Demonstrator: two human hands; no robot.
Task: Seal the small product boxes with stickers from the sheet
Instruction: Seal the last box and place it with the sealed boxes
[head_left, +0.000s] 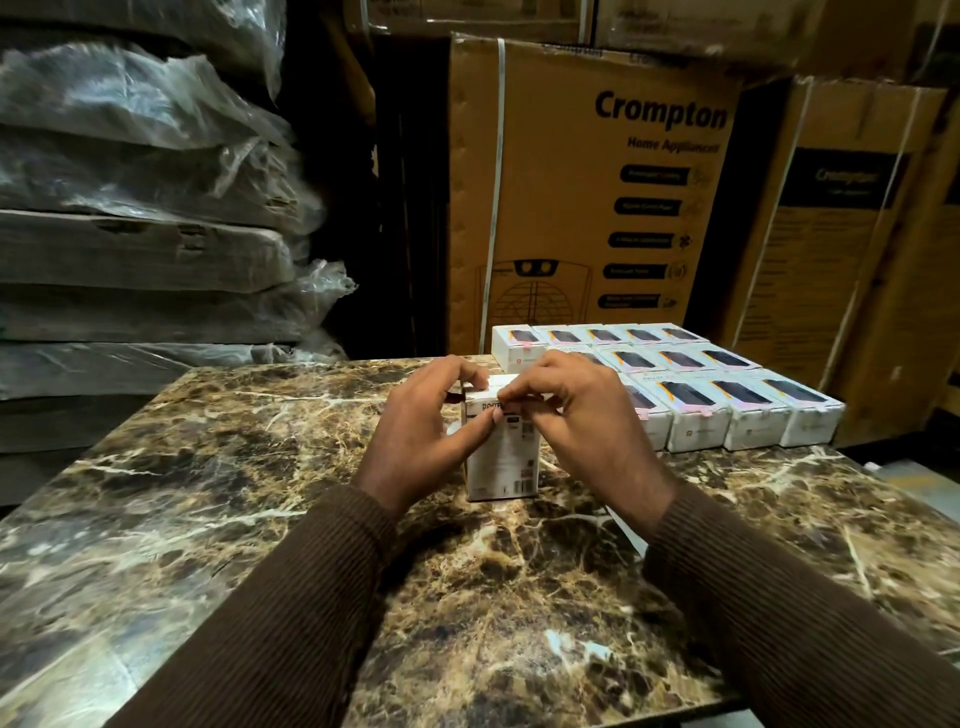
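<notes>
Here, both hands (511, 415) around upright box (501, 462).

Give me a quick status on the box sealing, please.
Both hands, left and right, gripping upright white product box. Fingers pressing its top edge. Finished boxes alongside, clear.

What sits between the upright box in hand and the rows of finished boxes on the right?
Nothing visible. The box stands right beside the rows; only the right hand gripping it overlaps that side.

We count thirteen small white boxes (696, 410) in rows, one upright box (501, 462) between our two hands, and two large cartons (587, 208).
</notes>
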